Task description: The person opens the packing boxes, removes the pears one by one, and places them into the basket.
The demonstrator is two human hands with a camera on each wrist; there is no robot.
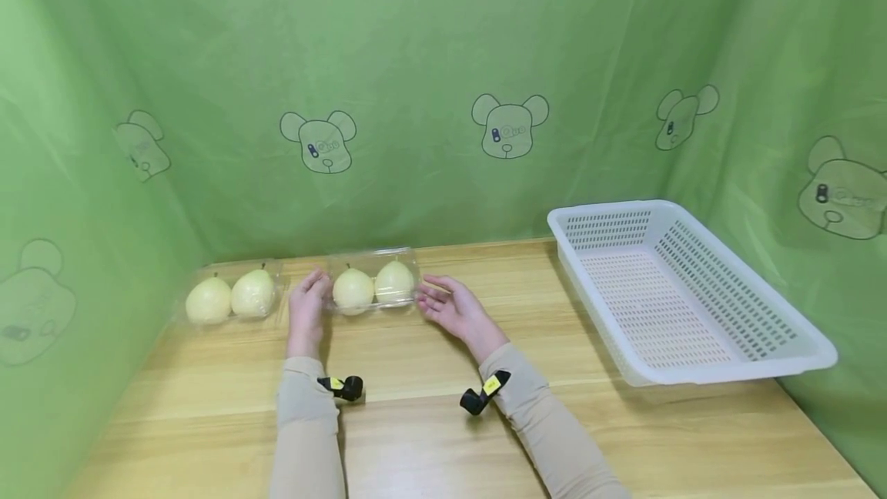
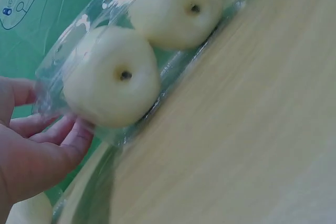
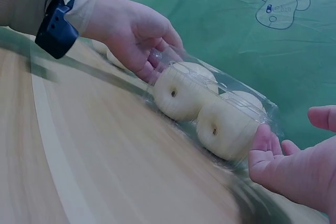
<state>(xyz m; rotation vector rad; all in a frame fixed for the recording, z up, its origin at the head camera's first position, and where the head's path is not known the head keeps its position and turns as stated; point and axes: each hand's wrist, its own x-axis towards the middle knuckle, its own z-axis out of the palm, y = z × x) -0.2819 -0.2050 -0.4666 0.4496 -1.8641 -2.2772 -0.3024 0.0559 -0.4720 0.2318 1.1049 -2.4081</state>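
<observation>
A clear plastic box of pears [image 1: 374,281] stands at the back of the table, with two pale yellow pears showing through it. My left hand [image 1: 309,306] is at its left end; in the left wrist view the fingers [image 2: 71,137] curl against that end wall. From the right, my right hand [image 1: 453,310] reaches the other end with fingers loosely bent. Its fingertips [image 3: 262,136] are right at the box's corner, while the thumb [image 3: 323,117] stands apart from the plastic. Left of my left hand lies a second clear box of pears [image 1: 232,295].
A large white plastic basket [image 1: 682,283] with slotted walls stands on the right of the wooden table [image 1: 409,437]. Green curtains [image 1: 416,37] with bear-head prints rise behind the table and along both sides. Small black cameras [image 1: 485,393] are strapped to both wrists.
</observation>
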